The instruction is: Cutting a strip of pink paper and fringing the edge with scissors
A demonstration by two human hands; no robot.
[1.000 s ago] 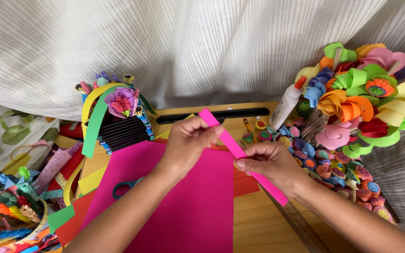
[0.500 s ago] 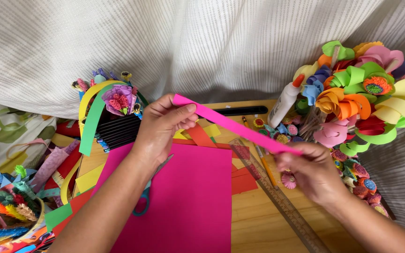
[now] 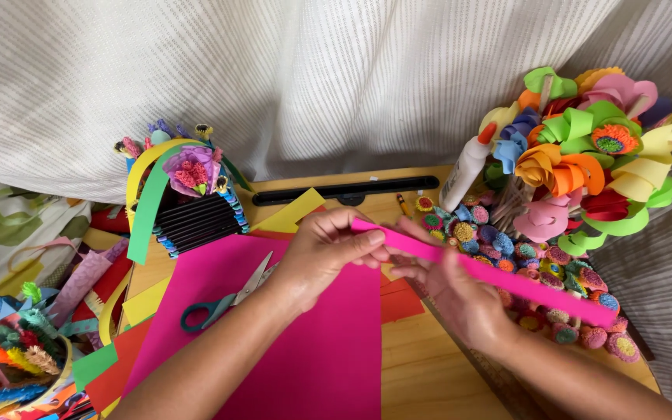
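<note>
Pink paper strip pinched over a crowded wooden craft table.

Head view: the left hand [image 3: 320,253] pinches one end of the pink paper strip [image 3: 491,274], the right hand [image 3: 456,292] grips it near that end, above a pink paper sheet [image 3: 313,350] on the wooden table [image 3: 421,373]. Teal-handled scissors [image 3: 223,299] lie on the sheet; a glue bottle [image 3: 464,171] and paper flowers [image 3: 585,155] stand right, against a white curtain [image 3: 313,78].

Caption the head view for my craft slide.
Both hands, left hand and right hand, hold a pink paper strip above a pink sheet.
</note>
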